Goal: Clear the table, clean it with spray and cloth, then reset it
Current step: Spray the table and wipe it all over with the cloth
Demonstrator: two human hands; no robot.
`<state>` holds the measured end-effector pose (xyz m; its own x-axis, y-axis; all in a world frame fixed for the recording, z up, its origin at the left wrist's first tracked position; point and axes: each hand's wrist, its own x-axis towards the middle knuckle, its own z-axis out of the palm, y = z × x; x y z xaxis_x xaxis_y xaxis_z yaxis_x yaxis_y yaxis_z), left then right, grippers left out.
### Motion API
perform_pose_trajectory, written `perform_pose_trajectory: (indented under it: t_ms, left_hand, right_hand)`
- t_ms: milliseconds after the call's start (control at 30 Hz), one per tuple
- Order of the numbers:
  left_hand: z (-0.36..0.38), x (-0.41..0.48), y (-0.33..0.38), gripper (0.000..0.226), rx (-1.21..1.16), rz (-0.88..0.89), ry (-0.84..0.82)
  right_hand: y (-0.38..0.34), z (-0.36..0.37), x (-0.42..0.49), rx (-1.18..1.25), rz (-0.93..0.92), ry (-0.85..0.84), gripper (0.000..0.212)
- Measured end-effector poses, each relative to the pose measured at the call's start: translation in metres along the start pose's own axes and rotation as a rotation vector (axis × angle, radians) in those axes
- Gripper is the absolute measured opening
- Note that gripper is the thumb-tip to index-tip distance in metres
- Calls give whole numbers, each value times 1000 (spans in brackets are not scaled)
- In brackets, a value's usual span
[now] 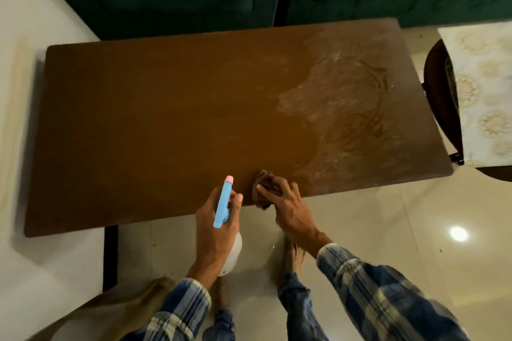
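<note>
**Wiping at the near edge**

The dark cloth (263, 188) sits on the table (166, 119) right at the near edge. My right hand (288, 207) lies flat on it with fingers spread, pressing down. My left hand (214, 227) is wrapped tight around the spray bottle (224, 202), nose toward the table. Wet streaks shine on the right end. I think the cloth could slide off the edge if I wipe toward myself. The left side looks dry, so I could miss it.
</note>
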<state>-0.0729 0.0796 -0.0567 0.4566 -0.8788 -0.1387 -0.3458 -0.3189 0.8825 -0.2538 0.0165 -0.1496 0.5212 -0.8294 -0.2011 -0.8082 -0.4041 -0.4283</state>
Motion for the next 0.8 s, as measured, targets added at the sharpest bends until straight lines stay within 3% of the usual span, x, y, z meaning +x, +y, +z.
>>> perform_pose_trajectory:
  t_ms: [33, 133, 167, 300, 400, 667, 800]
  left_hand:
    - [12, 3, 5, 14, 1, -6, -7]
    - [42, 14, 22, 10, -21, -46, -32]
    - [53, 19, 27, 12, -8, -63, -46]
    - [103, 48, 59, 12, 4, -154, -114]
    - [130, 74, 80, 22, 13, -194, -110]
    - [143, 137, 108, 13, 14, -112, 7]
    - [130, 162, 107, 13, 32, -64, 91]
  right_hand:
    - [17, -9, 6, 44, 82, 59, 73]
    - [70, -41, 26, 297, 597, 271, 71]
    - [82, -51, 31, 314, 662, 273, 69]
    - [114, -79, 44, 227, 514, 173, 63]
    - [134, -87, 55, 236, 538, 165, 61]
    - [120, -105, 120, 301, 600, 216, 68]
    - [74, -78, 147, 125, -23, -77, 68]
